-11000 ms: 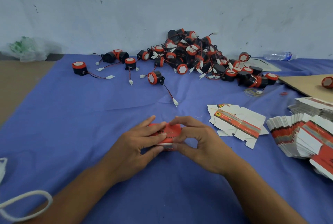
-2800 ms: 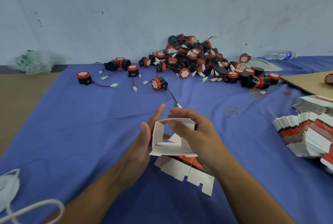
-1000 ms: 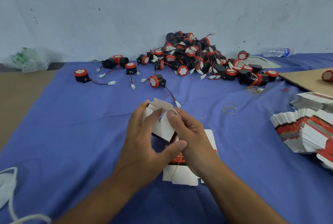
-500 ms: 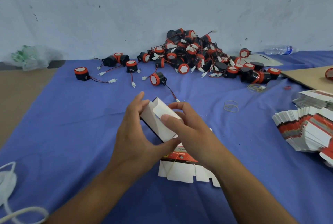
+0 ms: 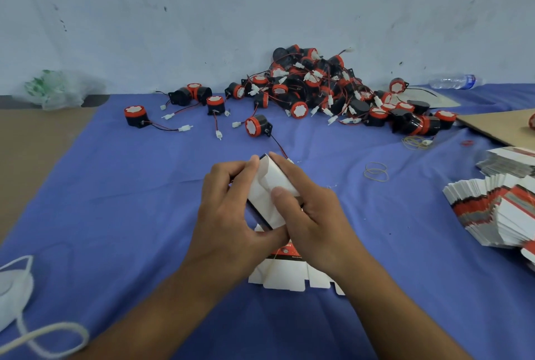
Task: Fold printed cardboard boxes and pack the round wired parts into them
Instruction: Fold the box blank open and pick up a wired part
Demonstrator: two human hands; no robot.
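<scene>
- A person's left hand (image 5: 231,209) and right hand (image 5: 312,215) sit close together at the centre. Both are clamped on one half-formed cardboard box (image 5: 269,192), held tilted above the blue-covered surface (image 5: 115,186).
- The left hand's fingers curl round the box's nine o'clock side, apparently to keep its walls square. The right thumb presses on a white flap, seemingly to close one end.
- A flat printed blank (image 5: 289,278) lies on the surface under the hands, at six o'clock.
- The round wired parts (image 5: 318,90) are heaped against the wall at twelve to one o'clock, well apart from the box. One loose part (image 5: 256,126) lies nearest, at twelve o'clock.
- A fanned stack of flat boxes (image 5: 492,215) waits at three o'clock, probably kept near the right hand for easy reach.
- The box looks not yet ready for packing.
</scene>
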